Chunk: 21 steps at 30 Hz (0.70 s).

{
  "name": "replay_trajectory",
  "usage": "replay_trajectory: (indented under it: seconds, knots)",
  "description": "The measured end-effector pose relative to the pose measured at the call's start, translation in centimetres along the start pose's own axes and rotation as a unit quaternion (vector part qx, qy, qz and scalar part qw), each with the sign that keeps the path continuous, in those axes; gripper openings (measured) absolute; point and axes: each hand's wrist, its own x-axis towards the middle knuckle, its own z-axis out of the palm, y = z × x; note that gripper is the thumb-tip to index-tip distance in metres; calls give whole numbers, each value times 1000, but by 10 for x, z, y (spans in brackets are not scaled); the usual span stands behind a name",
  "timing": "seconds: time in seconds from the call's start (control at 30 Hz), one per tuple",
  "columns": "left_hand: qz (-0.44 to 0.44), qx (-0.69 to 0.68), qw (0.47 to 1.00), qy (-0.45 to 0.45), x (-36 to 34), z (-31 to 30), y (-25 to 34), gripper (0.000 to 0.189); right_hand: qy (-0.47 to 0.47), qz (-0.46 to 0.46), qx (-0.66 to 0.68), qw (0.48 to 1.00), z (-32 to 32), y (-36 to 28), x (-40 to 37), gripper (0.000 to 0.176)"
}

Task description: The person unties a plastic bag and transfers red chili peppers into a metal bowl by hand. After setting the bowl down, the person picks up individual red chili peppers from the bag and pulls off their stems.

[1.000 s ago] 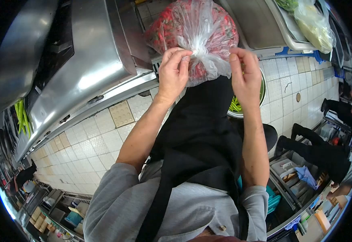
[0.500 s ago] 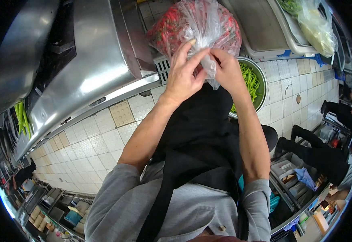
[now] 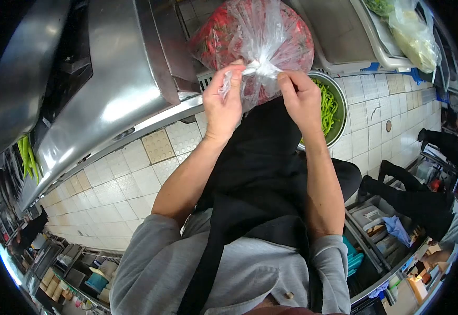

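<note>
A clear plastic bag (image 3: 213, 42) full of red chili peppers sits in front of me at the top of the view. Its gathered neck is twisted into a knot between my hands. My left hand (image 3: 224, 100) pinches one end of the bag's plastic on the left, with a loose bit of film poking out past the fingers. On the right, my right hand (image 3: 301, 97) grips the other end close to the knot. Beside my right hand is a round metal bowl (image 3: 342, 113) of green chili peppers (image 3: 326, 107), partly covered by my hand and forearm.
Along the left runs a stainless steel counter (image 3: 118, 79), with green peppers (image 3: 28, 157) at its far end. Upper right stands a plastic tub (image 3: 339, 37) near a bag of pale vegetables (image 3: 413, 37). Another person (image 3: 423, 205) stands at right on the tiled floor (image 3: 134, 163).
My hands have moved apart, the left one to the left, pulling the bag's ends outward. The loose neck that hung between them is now drawn into a tight knot.
</note>
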Motion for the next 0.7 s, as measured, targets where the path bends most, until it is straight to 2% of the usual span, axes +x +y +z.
replay_trajectory:
  seconds: [0.13,0.2,0.23,0.27,0.3,0.33,0.4,0.43,0.47,0.53,0.57,0.6,0.63,0.67,0.7]
  knots:
    - [-20,15,999,-28,0,4,-2,15,-24,37,33,998,-6,3,0,16]
    - [38,26,999,-6,0,8,0,20,-30,20,34,999,-6,1,1,15]
    - [39,27,999,-6,0,5,4,20,-35,3,36,999,-6,0,2,15]
    - [208,158,965,-9,2,-1,10,29,-33,2,37,999,-5,-2,2,15]
    - [369,282,886,-13,4,-3,16,40,-41,-4,38,998,-4,-6,1,14]
    - [367,284,886,-14,3,-2,20,40,-52,-9,40,998,-1,-8,-2,13]
    - [300,395,861,-116,3,4,30,53,-63,-43,33,997,7,-12,-4,12]
    - [263,391,875,-110,6,5,22,52,-76,-86,37,993,11,-13,-5,13]
    - [266,392,874,-109,11,3,11,52,-87,-129,41,987,15,-13,-6,13]
    - [210,352,903,-129,19,-3,-13,49,-99,-122,47,987,14,-14,-10,12]
    - [166,295,933,-122,22,-5,-24,40,-91,-105,71,988,10,-18,-8,12]
    - [165,294,933,-122,21,-4,-26,40,-82,-89,94,988,8,-19,-7,11]
    - [55,135,985,-98,21,-2,-27,34,-62,-115,70,989,6,-13,-5,12]
    - [-58,-31,995,-70,21,-1,-29,28,-62,-114,69,989,4,-10,-4,12]
    - [-103,-140,983,-62,20,0,-30,23,-59,-79,88,991,3,-8,-4,13]
